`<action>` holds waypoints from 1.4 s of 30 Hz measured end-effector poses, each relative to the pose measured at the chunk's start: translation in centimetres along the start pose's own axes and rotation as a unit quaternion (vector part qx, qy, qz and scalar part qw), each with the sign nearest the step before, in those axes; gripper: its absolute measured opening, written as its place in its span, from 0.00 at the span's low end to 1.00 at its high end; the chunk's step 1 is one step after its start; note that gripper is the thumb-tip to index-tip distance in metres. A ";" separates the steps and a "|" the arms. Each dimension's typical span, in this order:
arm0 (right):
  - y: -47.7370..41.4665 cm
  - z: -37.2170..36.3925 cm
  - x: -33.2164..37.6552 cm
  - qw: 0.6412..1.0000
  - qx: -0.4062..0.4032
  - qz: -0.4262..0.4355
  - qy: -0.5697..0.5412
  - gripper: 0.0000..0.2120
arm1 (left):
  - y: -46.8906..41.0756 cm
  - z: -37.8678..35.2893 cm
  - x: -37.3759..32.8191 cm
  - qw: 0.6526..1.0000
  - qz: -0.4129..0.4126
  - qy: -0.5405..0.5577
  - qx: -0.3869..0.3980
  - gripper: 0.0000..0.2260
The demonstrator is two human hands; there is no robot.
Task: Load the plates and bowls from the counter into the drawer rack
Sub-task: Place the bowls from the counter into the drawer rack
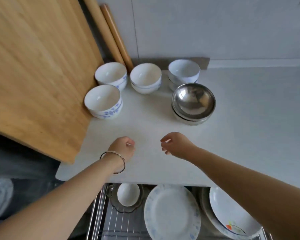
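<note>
Head view: plates look stowed, and almost all the bowls wait on the white counter (249, 122).
Left hand (123, 149): clenched on nothing, over the bare counter front.
Right hand (176, 144): fingers loosely bent, empty, near the left.
Done, by my reckoning: a pale blue-rimmed plate (171, 212) and a painted plate (232, 213) sit in the drawer rack (114, 222), beside a small white bowl (128, 196) resting on a glass dish (126, 209).
Left to load: four stacks of blue-patterned bowls (103, 101), (110, 75), (145, 78), (184, 71), plus a stack of steel bowls (194, 101).
Plates on the counter: none that I can see.
Progress: roughly the first half, I'd say.
Nearby: a wooden board (33, 75) touches the left bowls.
</note>
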State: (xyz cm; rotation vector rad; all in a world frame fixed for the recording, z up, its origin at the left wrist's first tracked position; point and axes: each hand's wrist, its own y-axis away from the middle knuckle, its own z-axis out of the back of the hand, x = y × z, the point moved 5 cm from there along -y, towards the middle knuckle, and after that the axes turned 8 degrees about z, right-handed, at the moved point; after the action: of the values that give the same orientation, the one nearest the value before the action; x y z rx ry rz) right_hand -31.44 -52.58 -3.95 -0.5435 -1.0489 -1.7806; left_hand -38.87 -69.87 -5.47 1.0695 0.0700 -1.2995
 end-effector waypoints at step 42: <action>20.9 -1.5 -19.5 0.970 0.001 -0.150 -0.194 0.20 | 14.6 -20.5 10.6 0.947 0.042 0.148 0.283 0.26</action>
State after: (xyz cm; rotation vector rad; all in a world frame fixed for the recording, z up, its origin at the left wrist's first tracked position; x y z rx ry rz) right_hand -4.08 -47.39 -10.52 -0.7865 -1.4640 -1.9811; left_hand -13.39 -65.68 -14.29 1.7365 -0.1325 -1.0944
